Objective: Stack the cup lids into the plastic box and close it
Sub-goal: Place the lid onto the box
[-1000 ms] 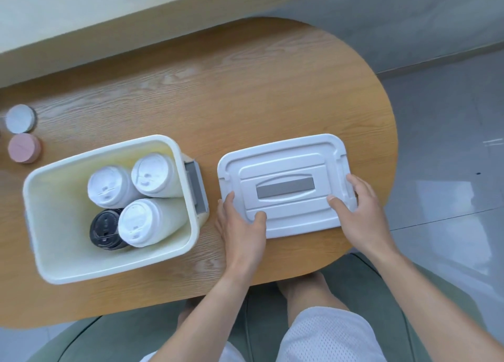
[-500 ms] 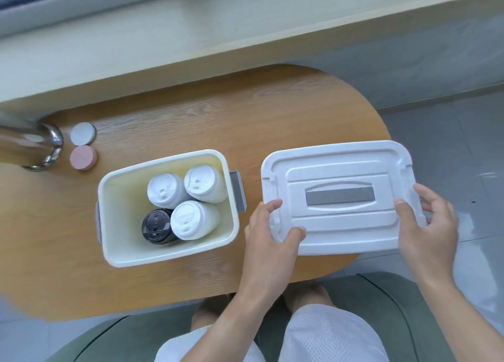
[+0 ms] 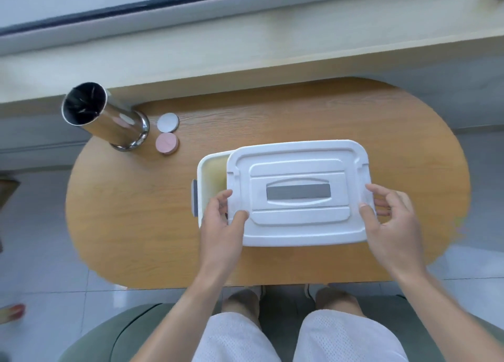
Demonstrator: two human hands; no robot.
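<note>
Both hands held the white rectangular plastic lid (image 3: pixel 298 192) with its grey handle strip over the cream plastic box (image 3: pixel 211 170) on the oval wooden table (image 3: pixel 131 211): left hand (image 3: pixel 222 222) gripping its left edge, right hand (image 3: pixel 387 222) its right. It covered most of the box, leaving the left end uncovered. A steel cylinder (image 3: pixel 106 116) and two round discs, one white (image 3: pixel 167 122) and one pink (image 3: pixel 167 142), stood well apart.

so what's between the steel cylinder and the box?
In the head view, two small round discs, one white and one pink, lie between the steel cylinder and the box; otherwise bare wooden table.
</note>
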